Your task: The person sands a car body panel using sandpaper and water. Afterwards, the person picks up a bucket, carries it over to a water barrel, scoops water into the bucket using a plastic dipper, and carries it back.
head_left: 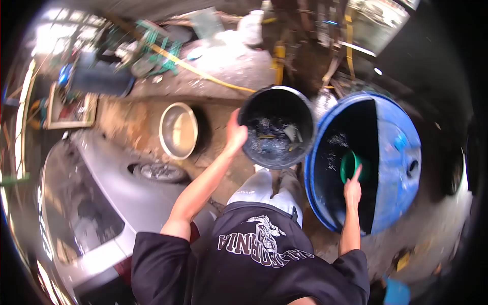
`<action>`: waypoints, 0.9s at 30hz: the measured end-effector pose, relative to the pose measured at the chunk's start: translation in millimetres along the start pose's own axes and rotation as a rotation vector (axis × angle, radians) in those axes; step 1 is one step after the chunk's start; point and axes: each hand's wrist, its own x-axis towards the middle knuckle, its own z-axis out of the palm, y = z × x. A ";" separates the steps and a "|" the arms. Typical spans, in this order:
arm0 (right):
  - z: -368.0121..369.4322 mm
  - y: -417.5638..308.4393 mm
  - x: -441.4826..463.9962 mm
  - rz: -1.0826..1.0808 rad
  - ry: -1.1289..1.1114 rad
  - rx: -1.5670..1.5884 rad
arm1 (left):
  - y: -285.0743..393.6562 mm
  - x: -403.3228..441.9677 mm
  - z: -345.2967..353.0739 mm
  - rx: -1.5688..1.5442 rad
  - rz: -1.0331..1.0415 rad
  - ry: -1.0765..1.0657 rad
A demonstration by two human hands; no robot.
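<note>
My left hand (236,133) grips the left rim of a round black tub (278,162), its fingers wrapped over the edge. Water with some small pieces in it shows inside the tub. On the right, my right hand (353,190) is closed on a green scoop (349,165), one finger stretched along it. The scoop is inside the opening of a large blue barrel (399,168), over its dark interior, where rippling water shows. The tub's right side is close beside the barrel's rim.
A metal basin (178,130) sits on the ground left of the tub. A silver car (107,173) stands at the left. A yellow hose (203,73) crosses a concrete ledge ahead. A light blue container (396,292) lies at the lower right.
</note>
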 end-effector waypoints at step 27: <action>-92.2 -95.5 -63.1 -0.177 -0.182 1.217 | -0.9 15.7 -3.8 -0.126 -0.085 -0.064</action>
